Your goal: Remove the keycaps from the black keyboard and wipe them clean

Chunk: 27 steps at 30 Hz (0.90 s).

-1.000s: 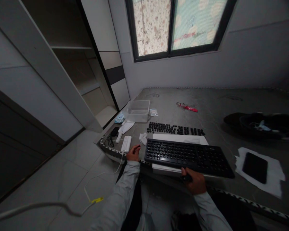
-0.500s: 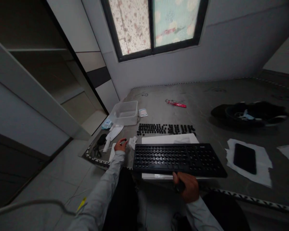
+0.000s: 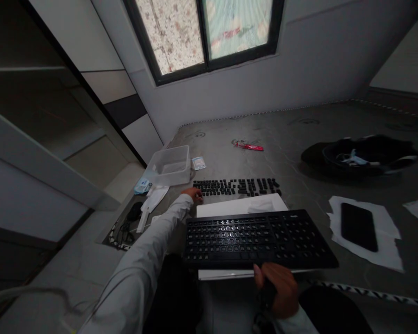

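A black keyboard [image 3: 257, 237] lies on a white sheet [image 3: 230, 208] at the near edge of a grey table [image 3: 299, 139]. My right hand [image 3: 277, 288] is just below the keyboard's front edge, curled round a small dark object I cannot make out. My left hand [image 3: 194, 194] reaches over the table to the left end of a row of loose black keycaps [image 3: 238, 186]. Its fingers are bunched at the keycaps, and what they hold is too small to tell.
A clear plastic tub [image 3: 170, 165] and small packets stand at the far left of the table. A black phone [image 3: 358, 226] rests on white paper at the right. A dark heap [image 3: 362, 155] lies behind it, a red wrapper [image 3: 249, 146] near the back. A cupboard stands left.
My left hand has moved from the table's left corner forward to the left end of the keycap row. My right hand stays at the keyboard's front edge. The view has shifted right.
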Each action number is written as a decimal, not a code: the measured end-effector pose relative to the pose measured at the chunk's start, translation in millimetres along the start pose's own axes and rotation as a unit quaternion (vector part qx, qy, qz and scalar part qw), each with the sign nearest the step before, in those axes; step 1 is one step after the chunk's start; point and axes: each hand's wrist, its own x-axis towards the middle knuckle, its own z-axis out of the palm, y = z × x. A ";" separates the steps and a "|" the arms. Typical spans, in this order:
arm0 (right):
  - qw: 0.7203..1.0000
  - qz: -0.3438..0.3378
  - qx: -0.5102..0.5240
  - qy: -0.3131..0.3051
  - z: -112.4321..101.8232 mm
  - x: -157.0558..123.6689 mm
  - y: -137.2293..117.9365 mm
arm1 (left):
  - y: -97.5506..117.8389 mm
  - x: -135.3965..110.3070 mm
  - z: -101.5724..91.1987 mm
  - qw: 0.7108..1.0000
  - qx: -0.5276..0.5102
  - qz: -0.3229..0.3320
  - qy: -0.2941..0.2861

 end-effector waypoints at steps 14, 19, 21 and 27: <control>0.999 0.014 0.008 0.030 1.3 1.7 2.7 | 12.5 31.6 11.3 0.992 0.073 0.017 -0.104; 1.000 0.008 0.012 0.019 0.3 4.6 1.1 | 11.7 27.3 10.6 0.989 0.085 0.023 -0.121; 1.000 0.008 0.012 0.017 0.3 5.3 0.7 | 12.2 25.1 10.7 0.988 0.088 0.025 -0.123; 1.000 0.007 0.006 0.014 2.1 3.5 1.5 | 13.9 23.7 11.8 0.988 0.091 0.027 -0.121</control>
